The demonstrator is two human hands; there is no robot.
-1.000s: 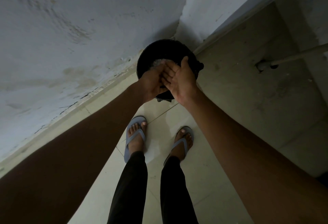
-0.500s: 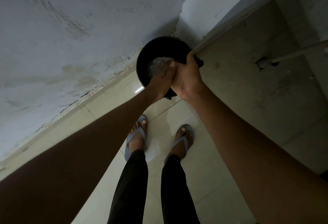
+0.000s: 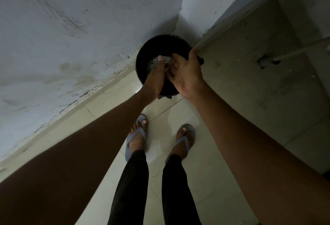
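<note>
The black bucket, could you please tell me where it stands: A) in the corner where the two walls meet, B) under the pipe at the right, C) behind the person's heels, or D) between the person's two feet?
A: the black bucket stands in the wall corner, ahead of the sandalled feet, with the left hand and right hand over it.

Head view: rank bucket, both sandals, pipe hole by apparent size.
1. Bucket, largest.
2. Left sandal and right sandal: look alike, not ranked.
3. Pipe hole, smallest.
</note>
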